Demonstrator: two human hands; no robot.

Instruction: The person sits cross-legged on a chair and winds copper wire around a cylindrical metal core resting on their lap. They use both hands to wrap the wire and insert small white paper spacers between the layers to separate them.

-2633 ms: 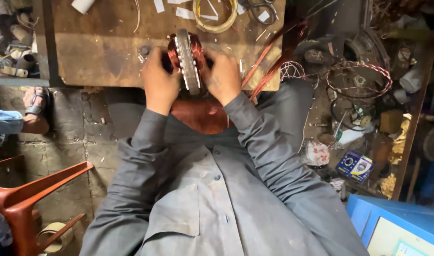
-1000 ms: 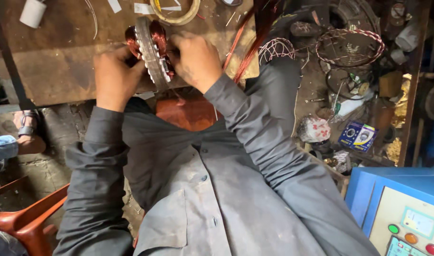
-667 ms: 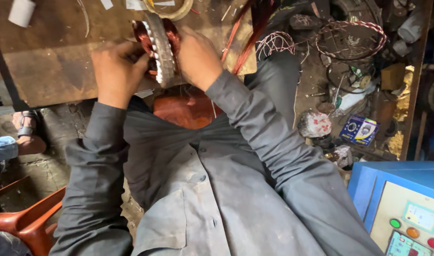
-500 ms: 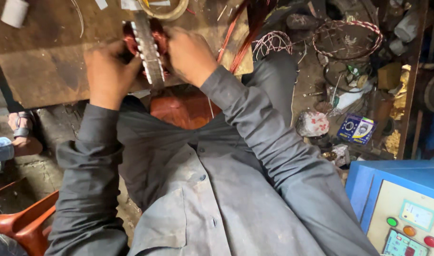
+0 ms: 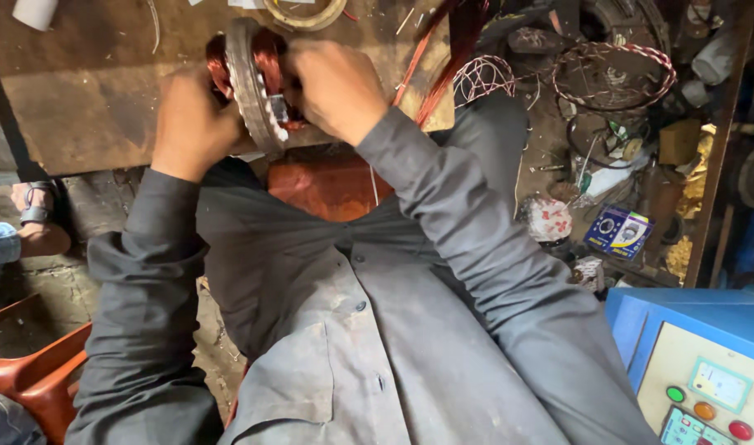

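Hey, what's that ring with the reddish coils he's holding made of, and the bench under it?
The ring looks like dull grey metal, likely steel, its edge ribbed or toothed. The coils look like enamelled copper wire: glossy reddish-brown strands. Left hand and right hand clasp them. The bench looks like worn bare wood, brown, stained and scratched.

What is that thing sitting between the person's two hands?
In the head view, a round motor stator stands on edge between the left hand and right hand: a grey metal ring with reddish copper windings. Both hands press against it over the wooden bench.
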